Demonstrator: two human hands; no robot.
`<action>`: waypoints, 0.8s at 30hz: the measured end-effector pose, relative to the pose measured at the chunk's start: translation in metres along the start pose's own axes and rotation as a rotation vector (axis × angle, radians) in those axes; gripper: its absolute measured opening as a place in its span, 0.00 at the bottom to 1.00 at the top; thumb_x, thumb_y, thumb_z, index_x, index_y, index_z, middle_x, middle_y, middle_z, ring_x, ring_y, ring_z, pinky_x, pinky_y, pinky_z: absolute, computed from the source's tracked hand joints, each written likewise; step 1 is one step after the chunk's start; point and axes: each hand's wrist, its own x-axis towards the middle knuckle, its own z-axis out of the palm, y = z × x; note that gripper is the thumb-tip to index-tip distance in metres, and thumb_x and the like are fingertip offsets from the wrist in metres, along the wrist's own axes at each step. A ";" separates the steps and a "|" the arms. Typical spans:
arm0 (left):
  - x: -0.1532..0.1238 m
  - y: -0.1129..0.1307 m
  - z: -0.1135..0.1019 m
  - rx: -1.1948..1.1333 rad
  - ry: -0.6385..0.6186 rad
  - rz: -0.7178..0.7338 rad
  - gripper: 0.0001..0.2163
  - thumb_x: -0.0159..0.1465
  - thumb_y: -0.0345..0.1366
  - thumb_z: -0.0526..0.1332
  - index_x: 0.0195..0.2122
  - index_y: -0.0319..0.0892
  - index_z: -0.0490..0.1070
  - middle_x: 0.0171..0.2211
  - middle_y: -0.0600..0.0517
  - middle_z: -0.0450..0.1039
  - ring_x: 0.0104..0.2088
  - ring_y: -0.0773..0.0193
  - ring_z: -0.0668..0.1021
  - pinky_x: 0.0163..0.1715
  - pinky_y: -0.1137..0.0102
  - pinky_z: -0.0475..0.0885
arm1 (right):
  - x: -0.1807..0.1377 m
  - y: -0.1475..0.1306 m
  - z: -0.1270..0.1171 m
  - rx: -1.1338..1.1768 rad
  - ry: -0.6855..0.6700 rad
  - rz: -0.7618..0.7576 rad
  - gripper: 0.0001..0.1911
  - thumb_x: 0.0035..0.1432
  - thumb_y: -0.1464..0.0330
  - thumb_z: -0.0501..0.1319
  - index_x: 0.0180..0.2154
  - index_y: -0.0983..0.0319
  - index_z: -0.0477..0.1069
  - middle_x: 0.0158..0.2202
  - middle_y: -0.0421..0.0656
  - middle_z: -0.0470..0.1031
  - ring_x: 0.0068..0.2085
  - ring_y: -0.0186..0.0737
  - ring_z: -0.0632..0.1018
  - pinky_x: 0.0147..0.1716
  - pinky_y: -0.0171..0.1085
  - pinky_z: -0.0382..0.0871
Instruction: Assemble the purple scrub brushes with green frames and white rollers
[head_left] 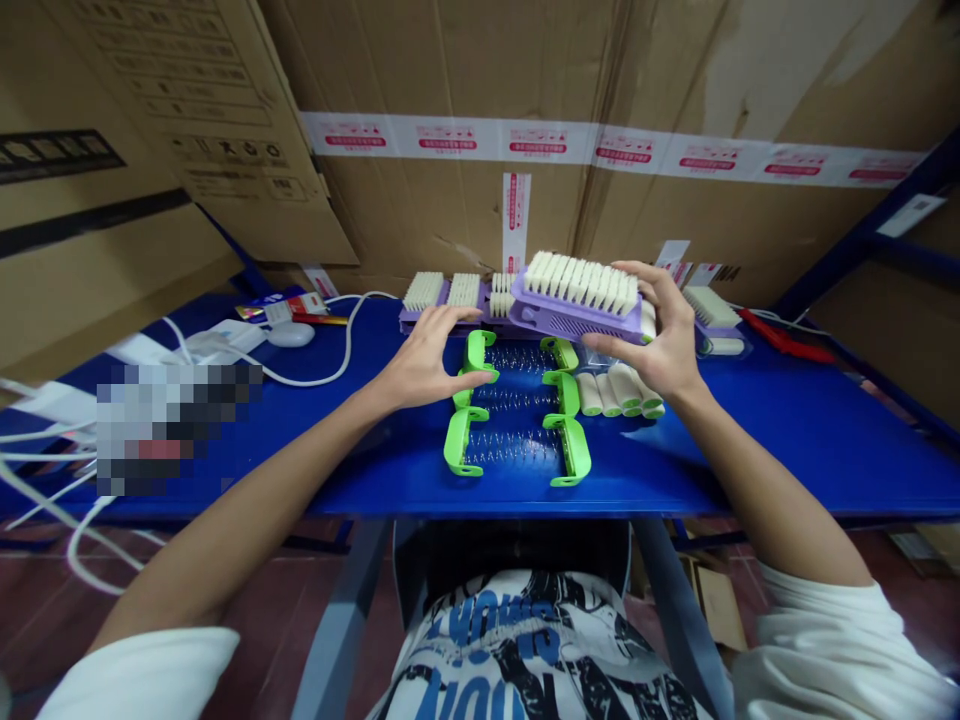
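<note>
My right hand [664, 330] grips a purple scrubbing brush [577, 300] by its right end, tilted, with the cream bristles facing up. Fingers apart, my left hand [431, 360] hovers left of that brush and holds nothing. Behind the hands stands a row of similar purple brushes [442, 305], bristles up, partly hidden by the held one. Between the hands lie several bright green brackets [574, 450] in facing pairs, with thin metal springs [514, 445] stretched between them. Under my right hand is a small pile of cream rollers [615, 392] with green ends.
Another purple brush [709, 310] stands at the right, near a red tool [784, 338]. White cables [315, 375] and a white mouse [291, 333] lie at the left. Large cardboard boxes [450, 70] wall off the back of the blue table [795, 430].
</note>
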 end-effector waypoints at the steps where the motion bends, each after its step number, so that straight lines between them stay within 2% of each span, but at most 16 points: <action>1: 0.000 -0.001 0.000 -0.007 0.008 0.009 0.45 0.63 0.69 0.79 0.72 0.48 0.73 0.70 0.37 0.79 0.73 0.32 0.77 0.78 0.36 0.72 | 0.000 -0.004 0.001 0.003 -0.012 -0.004 0.48 0.48 0.41 0.87 0.65 0.47 0.78 0.61 0.44 0.84 0.58 0.58 0.86 0.62 0.60 0.85; 4: 0.001 -0.002 0.003 -0.119 0.045 0.079 0.50 0.63 0.70 0.81 0.78 0.49 0.69 0.75 0.35 0.75 0.76 0.32 0.77 0.79 0.35 0.72 | -0.003 -0.018 0.004 0.033 -0.067 -0.021 0.49 0.53 0.40 0.85 0.69 0.49 0.76 0.64 0.47 0.84 0.61 0.60 0.86 0.65 0.61 0.84; 7: 0.001 0.003 0.010 -0.378 0.085 0.227 0.59 0.59 0.66 0.86 0.85 0.58 0.59 0.84 0.38 0.65 0.80 0.34 0.75 0.77 0.41 0.78 | -0.007 -0.033 0.012 0.036 -0.144 -0.057 0.51 0.55 0.41 0.85 0.72 0.51 0.75 0.69 0.49 0.81 0.67 0.63 0.83 0.71 0.63 0.80; 8: 0.001 0.006 0.012 -0.446 0.106 0.265 0.61 0.57 0.65 0.87 0.86 0.60 0.59 0.84 0.39 0.64 0.80 0.34 0.74 0.76 0.43 0.80 | -0.009 -0.037 0.016 0.028 -0.165 -0.075 0.52 0.55 0.40 0.86 0.73 0.51 0.74 0.71 0.50 0.80 0.69 0.64 0.82 0.74 0.65 0.78; 10: 0.001 0.011 0.014 -0.512 0.156 0.279 0.60 0.54 0.62 0.90 0.83 0.58 0.65 0.81 0.39 0.71 0.78 0.34 0.78 0.74 0.45 0.82 | -0.013 -0.043 0.024 0.017 -0.190 -0.102 0.55 0.54 0.39 0.86 0.76 0.51 0.73 0.74 0.50 0.78 0.72 0.65 0.80 0.78 0.67 0.74; 12: 0.000 0.014 0.015 -0.556 0.199 0.233 0.53 0.52 0.58 0.92 0.77 0.52 0.76 0.72 0.39 0.81 0.70 0.35 0.85 0.70 0.46 0.86 | -0.016 -0.045 0.030 0.047 -0.193 -0.089 0.58 0.54 0.37 0.85 0.77 0.51 0.73 0.75 0.51 0.78 0.73 0.66 0.79 0.79 0.68 0.73; 15: 0.001 0.014 0.014 -0.676 0.258 0.140 0.47 0.49 0.55 0.94 0.68 0.47 0.84 0.62 0.41 0.87 0.61 0.40 0.90 0.65 0.51 0.90 | -0.017 -0.041 0.031 0.183 -0.221 0.031 0.57 0.54 0.36 0.84 0.77 0.52 0.75 0.75 0.52 0.78 0.71 0.65 0.82 0.73 0.65 0.81; 18: 0.002 0.015 0.013 -0.816 0.288 0.047 0.44 0.46 0.50 0.94 0.64 0.45 0.86 0.59 0.42 0.89 0.59 0.43 0.91 0.64 0.54 0.90 | -0.015 -0.036 0.025 0.288 -0.281 0.060 0.51 0.58 0.41 0.85 0.76 0.49 0.78 0.74 0.51 0.79 0.66 0.59 0.86 0.62 0.57 0.90; 21: 0.003 0.020 0.012 -0.974 0.222 -0.030 0.36 0.52 0.48 0.92 0.59 0.44 0.86 0.54 0.42 0.90 0.53 0.45 0.92 0.57 0.55 0.93 | -0.013 -0.038 0.019 0.229 -0.312 -0.132 0.39 0.66 0.47 0.83 0.73 0.44 0.81 0.73 0.48 0.79 0.69 0.57 0.84 0.55 0.52 0.92; 24: 0.007 0.025 0.013 -1.085 0.146 -0.071 0.30 0.58 0.53 0.88 0.56 0.45 0.85 0.49 0.44 0.91 0.49 0.45 0.93 0.54 0.55 0.94 | -0.010 -0.051 0.016 0.011 -0.188 -0.308 0.22 0.78 0.53 0.74 0.69 0.43 0.85 0.71 0.48 0.79 0.69 0.56 0.84 0.58 0.56 0.91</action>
